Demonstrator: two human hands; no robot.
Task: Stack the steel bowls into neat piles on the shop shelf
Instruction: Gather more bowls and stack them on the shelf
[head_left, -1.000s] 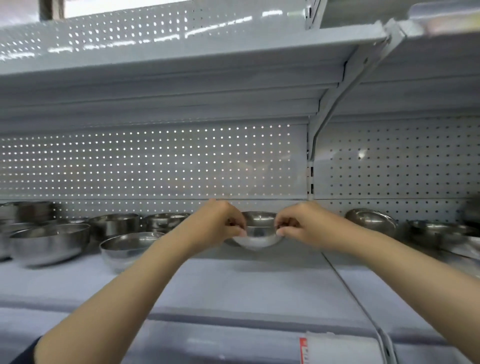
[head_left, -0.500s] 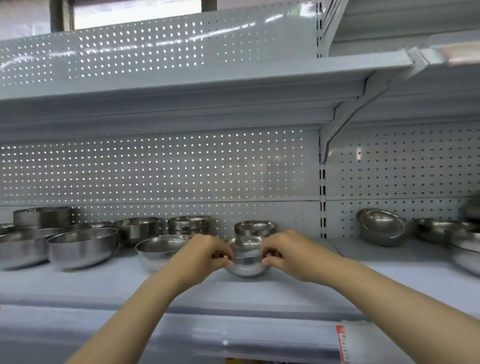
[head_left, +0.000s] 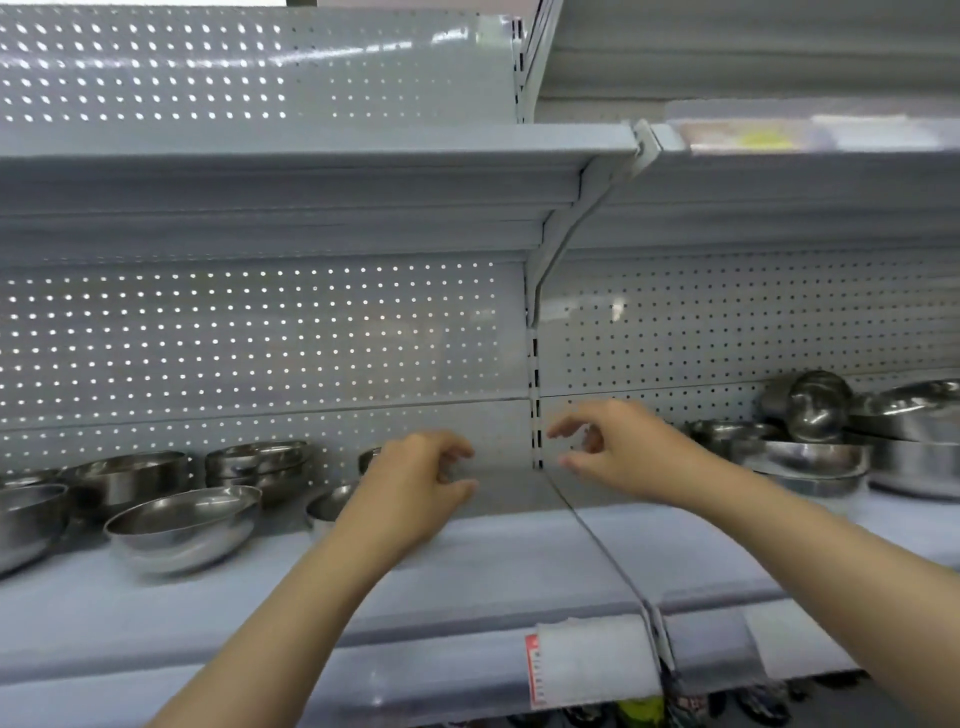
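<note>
Two grey shelf (head_left: 498, 566) sections meet at a seam mid-frame, pegboard (head_left: 249, 343) behind, another shelf overhead. Price tag (head_left: 592, 660) on the front lip. Steel bowls (head_left: 182, 525) sit at centre-left, all rims up, some nested; my left hand (head_left: 415, 488) blocks a couple. More bowls (head_left: 810, 457) are piled at right, one tipped on its side. My right hand (head_left: 618, 452) hovers near the seam. Both hands hold nothing, fingers loosely curled.
</note>
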